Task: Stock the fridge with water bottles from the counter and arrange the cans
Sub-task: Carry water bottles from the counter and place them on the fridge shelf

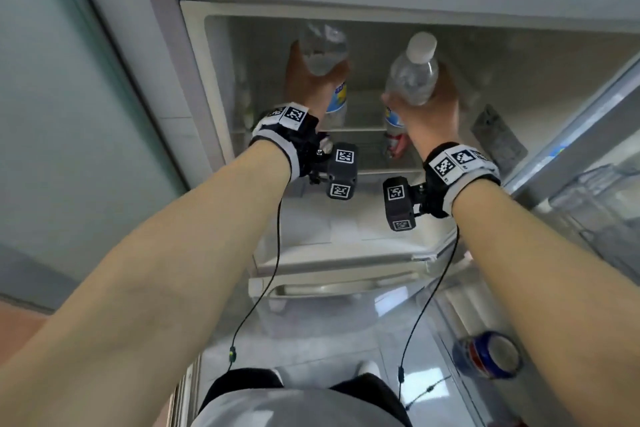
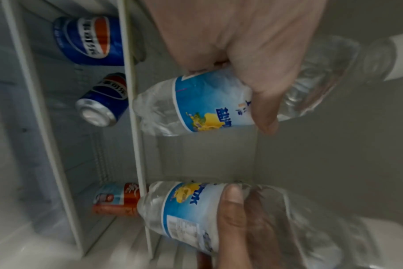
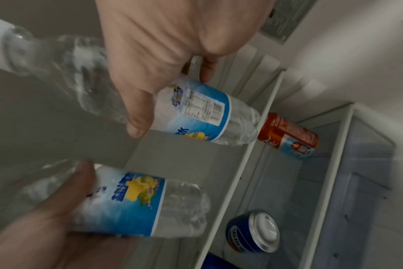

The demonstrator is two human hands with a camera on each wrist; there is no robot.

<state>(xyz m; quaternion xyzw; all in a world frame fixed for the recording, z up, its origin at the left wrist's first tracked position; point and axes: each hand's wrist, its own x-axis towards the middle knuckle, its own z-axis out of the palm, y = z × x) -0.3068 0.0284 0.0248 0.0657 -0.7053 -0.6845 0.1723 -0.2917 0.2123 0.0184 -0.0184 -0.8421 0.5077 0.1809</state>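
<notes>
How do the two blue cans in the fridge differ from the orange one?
The blue cans are dark blue with a red-and-white emblem; the orange can has a pale blue panel. In the left wrist view the blue ones are near each other, the orange one apart. All are on the shelf below the bottles' shelf.

The head view is evenly bright, with glare on the fridge door [image 1: 568, 135] edge at right and strong wide-angle bending at the borders. Both wrist views are dimmer and grey inside the fridge, with motion blur smearing the water bottles [image 2: 219, 102] and frame corners.
</notes>
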